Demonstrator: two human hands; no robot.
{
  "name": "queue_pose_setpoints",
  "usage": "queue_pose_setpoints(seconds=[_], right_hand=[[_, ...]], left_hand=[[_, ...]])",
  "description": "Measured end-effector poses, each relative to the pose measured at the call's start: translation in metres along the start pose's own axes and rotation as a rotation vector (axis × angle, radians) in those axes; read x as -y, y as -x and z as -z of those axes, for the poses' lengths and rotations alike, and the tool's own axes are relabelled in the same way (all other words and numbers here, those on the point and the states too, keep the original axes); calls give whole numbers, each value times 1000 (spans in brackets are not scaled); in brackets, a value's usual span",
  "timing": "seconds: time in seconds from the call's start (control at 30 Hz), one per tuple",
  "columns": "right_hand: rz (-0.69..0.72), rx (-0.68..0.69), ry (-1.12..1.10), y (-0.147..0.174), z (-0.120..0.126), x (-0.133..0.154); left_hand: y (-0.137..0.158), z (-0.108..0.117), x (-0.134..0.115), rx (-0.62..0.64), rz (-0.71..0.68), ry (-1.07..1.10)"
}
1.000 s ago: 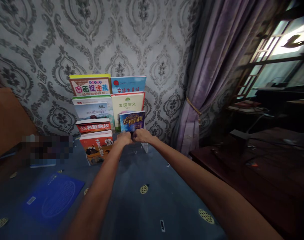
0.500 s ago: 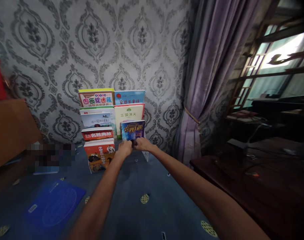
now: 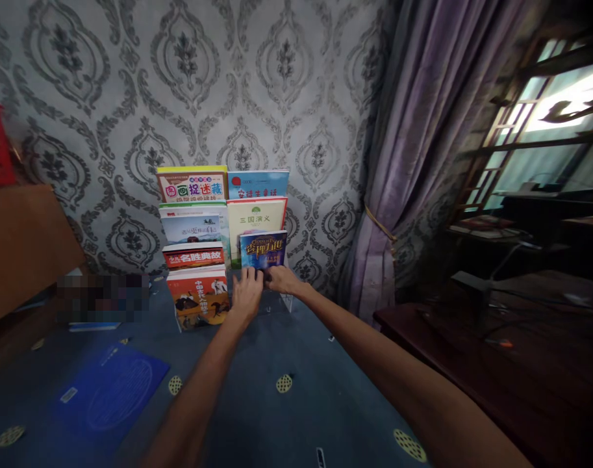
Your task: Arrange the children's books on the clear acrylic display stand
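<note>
A small dark-blue book (image 3: 263, 243) with gold lettering stands upright at the front of the right column of a tiered rack (image 3: 288, 303). My left hand (image 3: 248, 290) rests its outstretched fingers against the lower left of its cover. Closed at the lower right of the same book is my right hand (image 3: 282, 280); its fingertips are partly hidden. Behind the book are a cream book (image 3: 256, 218) and a light-blue book (image 3: 260, 183). Left of my left hand, an orange book (image 3: 199, 301) fills the front of the other column.
Higher in the left column stand a red-banded book (image 3: 193, 258) and a yellow-edged book (image 3: 193, 184). A blue book (image 3: 113, 393) lies on the dark patterned cloth (image 3: 320, 390). A cardboard box (image 3: 26, 247) is at left, a purple curtain (image 3: 398, 169) at right.
My left hand has gone from closed fingers below the book to fingers stretched up against its cover. My right hand stays at the book's lower right. The view has shifted slightly.
</note>
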State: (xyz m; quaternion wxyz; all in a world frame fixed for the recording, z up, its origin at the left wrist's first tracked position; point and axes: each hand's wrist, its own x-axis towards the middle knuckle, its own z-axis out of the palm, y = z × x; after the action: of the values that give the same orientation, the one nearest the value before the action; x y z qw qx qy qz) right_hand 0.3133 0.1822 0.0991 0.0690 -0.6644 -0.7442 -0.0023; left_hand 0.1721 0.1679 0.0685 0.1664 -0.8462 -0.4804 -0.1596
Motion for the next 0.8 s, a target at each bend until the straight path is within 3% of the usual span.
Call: queue_pose_setpoints(seconds=[0.23, 0.43, 0.6, 0.8], right_hand=[[38, -145, -109, 0, -15, -12], [37, -296, -172, 5, -34, -18], [85, -407, -213, 10, -48, -18], [250, -576, -305, 14, -63, -23]], left_hand=[[21, 36, 15, -243, -140, -4], [18, 86, 74, -462, -12, -41], [7, 98, 124, -387, 94, -138], [7, 93, 135, -340, 104, -129]])
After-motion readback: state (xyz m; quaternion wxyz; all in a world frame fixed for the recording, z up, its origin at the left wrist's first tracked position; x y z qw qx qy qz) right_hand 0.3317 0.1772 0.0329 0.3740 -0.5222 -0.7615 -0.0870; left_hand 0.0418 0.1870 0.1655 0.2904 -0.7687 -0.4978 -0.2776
